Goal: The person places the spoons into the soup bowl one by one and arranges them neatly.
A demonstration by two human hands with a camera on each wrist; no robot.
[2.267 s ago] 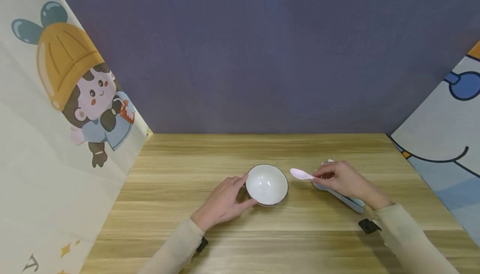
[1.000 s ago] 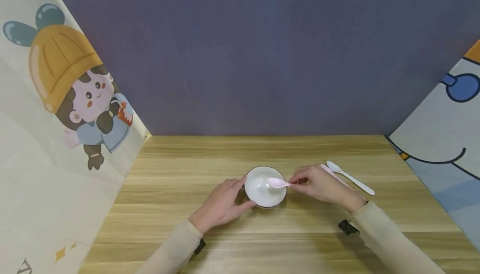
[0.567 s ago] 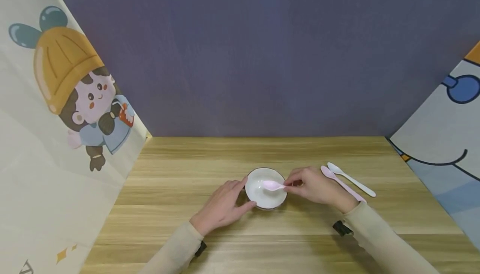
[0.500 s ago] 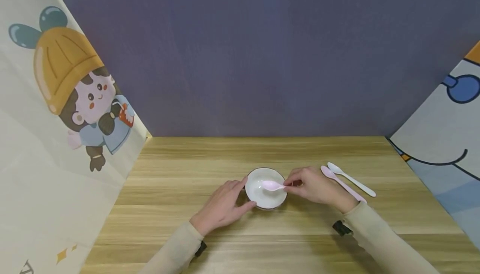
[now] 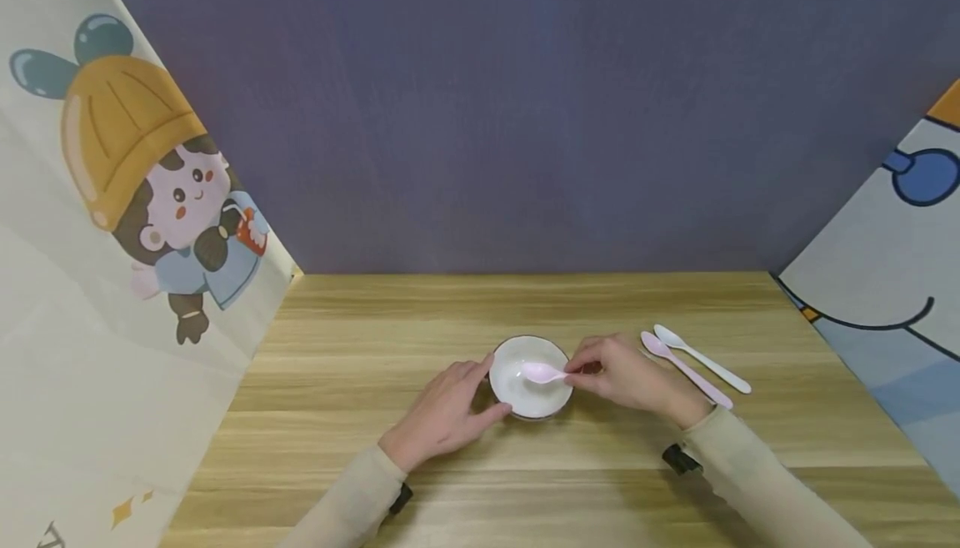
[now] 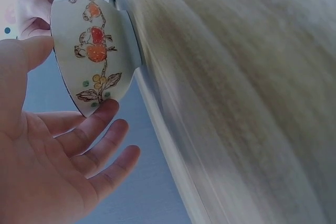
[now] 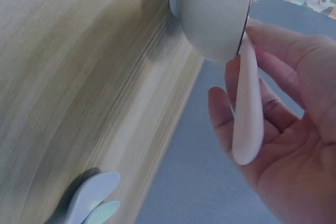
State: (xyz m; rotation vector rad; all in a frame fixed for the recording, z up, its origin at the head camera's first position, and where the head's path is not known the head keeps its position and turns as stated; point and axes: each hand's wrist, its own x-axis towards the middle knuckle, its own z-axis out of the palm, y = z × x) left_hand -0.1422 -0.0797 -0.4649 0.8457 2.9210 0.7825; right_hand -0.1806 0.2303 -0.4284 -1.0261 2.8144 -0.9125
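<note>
In the head view a white bowl (image 5: 525, 398) with a dark rim stands on the table. The left wrist view shows orange fruit and brown leaves painted on the bowl (image 6: 97, 51). My left hand (image 5: 446, 410) holds the bowl at its left side, thumb and fingers spread apart on it; in the left wrist view several of its fingers stand clear of the wall. My right hand (image 5: 622, 373) pinches a pale pink spoon (image 5: 542, 373), whose bowl end is over the inside of the bowl. The spoon's handle (image 7: 249, 114) runs back under the palm in the right wrist view.
Right of my right hand, a pink spoon (image 5: 688, 371) and a white spoon (image 5: 703, 358) lie side by side on the wooden table (image 5: 360, 314). A dark blue-grey panel (image 5: 480, 114) rises behind the table, with cartoon-printed walls at both sides.
My right hand has carried the pale pink spoon leftward from beside the other spoons to over the bowl, shifting only slightly in the last half second. My left hand stays at the bowl.
</note>
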